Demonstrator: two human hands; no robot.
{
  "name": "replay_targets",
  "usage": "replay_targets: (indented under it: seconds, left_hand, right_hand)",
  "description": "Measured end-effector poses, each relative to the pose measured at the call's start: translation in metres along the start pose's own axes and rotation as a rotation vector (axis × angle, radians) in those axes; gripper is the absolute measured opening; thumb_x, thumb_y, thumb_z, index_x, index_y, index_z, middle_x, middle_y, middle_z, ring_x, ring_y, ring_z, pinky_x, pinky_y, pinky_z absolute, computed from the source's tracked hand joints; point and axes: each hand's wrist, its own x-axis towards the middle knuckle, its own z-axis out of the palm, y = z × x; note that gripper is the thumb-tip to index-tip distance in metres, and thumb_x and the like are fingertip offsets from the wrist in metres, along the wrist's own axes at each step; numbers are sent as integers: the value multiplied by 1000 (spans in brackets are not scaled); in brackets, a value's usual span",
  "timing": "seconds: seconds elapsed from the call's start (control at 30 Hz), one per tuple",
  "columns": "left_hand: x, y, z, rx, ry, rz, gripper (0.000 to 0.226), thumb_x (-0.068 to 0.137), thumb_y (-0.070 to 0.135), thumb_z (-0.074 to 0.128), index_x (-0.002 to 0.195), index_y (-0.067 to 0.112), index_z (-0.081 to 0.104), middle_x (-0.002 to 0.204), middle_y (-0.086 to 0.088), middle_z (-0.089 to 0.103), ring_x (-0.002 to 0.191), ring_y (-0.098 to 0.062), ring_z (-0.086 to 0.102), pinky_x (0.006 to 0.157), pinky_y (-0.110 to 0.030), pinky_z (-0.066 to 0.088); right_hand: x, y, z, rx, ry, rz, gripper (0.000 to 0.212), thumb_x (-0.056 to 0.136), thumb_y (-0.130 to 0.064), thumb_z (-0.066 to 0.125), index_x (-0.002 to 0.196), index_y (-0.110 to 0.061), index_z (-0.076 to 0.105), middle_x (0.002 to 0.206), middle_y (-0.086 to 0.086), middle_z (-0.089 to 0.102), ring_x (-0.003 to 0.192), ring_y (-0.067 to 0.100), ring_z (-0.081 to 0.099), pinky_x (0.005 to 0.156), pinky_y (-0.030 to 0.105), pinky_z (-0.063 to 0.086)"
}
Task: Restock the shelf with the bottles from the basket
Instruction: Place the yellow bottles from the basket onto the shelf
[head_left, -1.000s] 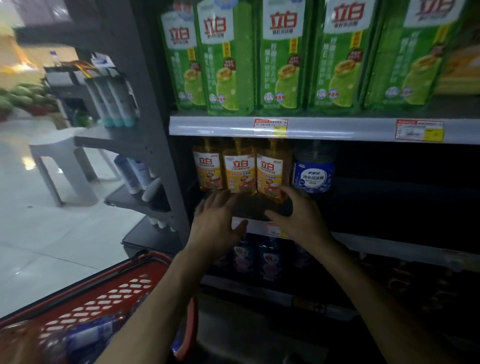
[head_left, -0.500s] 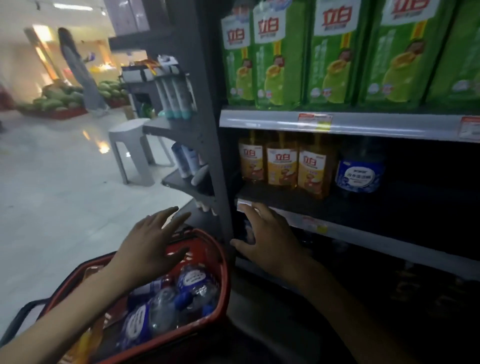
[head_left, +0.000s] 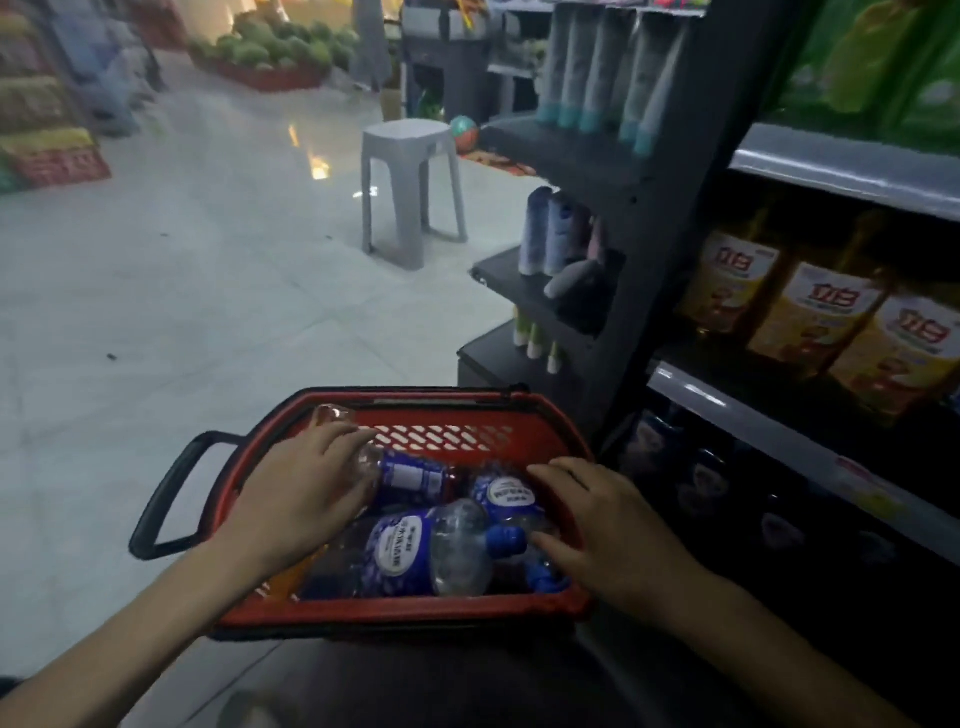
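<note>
Bottles (head_left: 415, 551) with blue labels lie on their sides in the red basket (head_left: 405, 610), which sits just beside the dark shelf (head_left: 727, 408) on your right. Your left hand (head_left: 306, 493) curls over the far bottle (head_left: 410, 475) near the basket's back wall. Your right hand (head_left: 608, 525) hovers over the near right corner, fingers spread and loose, thumb by a blue cap (head_left: 504, 538). Open floor (head_left: 182, 312) lies to your left, and a grey stool (head_left: 410, 182) stands well apart.
</note>
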Motion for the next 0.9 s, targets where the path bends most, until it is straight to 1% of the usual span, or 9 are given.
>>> replay_targets:
  seconds: [0.1,0.23,0.4,0.5,0.57,0.67,0.8,0.83,0.9]
  left_hand:
    - [-14,-4,0,-101,109,-81,48,92,37,68,138,27,62,128,5,68,101,-21,71,77,-40,61]
    - [-8,-17,-19,-225,290,-87,57,94,37,70,147,25,53,124,3,70,108,-19,67,85,-40,59]
    - [-14,-60,-7,-117,115,-237,75,95,54,61,160,33,29,140,2,56,125,-22,56,100,-41,51]
    - [-11,-70,-5,-116,55,-308,79,95,59,57,162,35,22,151,-1,45,137,-25,46,110,-44,44]
    - [-11,-76,-4,-89,22,-330,75,98,57,53,161,35,21,152,-2,43,138,-26,44,111,-44,42]
    - [-12,-85,-1,-99,1,-354,67,102,52,47,161,33,22,147,-4,47,132,-27,49,106,-45,46]
    - [-5,-92,-6,-217,40,-379,62,104,46,48,160,33,25,142,-3,53,125,-25,56,101,-45,52]
    - [-2,-92,-8,-226,60,-385,62,103,45,50,159,33,26,143,-2,54,126,-24,56,101,-44,52]
    - [2,-92,-12,-251,94,-393,62,103,43,52,159,32,27,144,-2,54,126,-23,56,101,-44,52]
  right_hand:
    - [27,-20,25,43,-92,-23,65,89,-44,68,148,-27,47,143,-10,49,130,12,50,112,29,39]
    - [67,-64,54,154,-135,-53,63,88,-45,68,147,-32,48,138,-13,52,125,9,53,107,33,46]
    - [126,-135,81,345,-179,-3,59,89,-49,71,142,-34,49,133,-13,58,117,8,56,100,34,49]
    - [156,-162,98,532,-156,142,51,90,-41,73,136,-29,53,106,-27,56,91,-4,57,85,28,53]
    - [173,-173,113,635,-144,301,45,91,-37,72,129,-24,51,95,-21,57,81,1,61,73,28,56]
    - [188,-187,133,675,-124,432,59,83,-45,77,123,-17,44,97,-8,61,80,10,62,62,26,50]
    - [198,-197,150,666,-120,551,70,76,-50,83,121,-11,46,92,-5,59,73,5,55,56,21,41]
    - [199,-200,152,679,-136,583,70,77,-48,83,121,-10,44,92,-5,57,74,7,55,58,21,42]
    - [202,-205,153,721,-151,639,93,76,-46,85,144,-7,35,112,4,61,92,19,63,71,27,47]
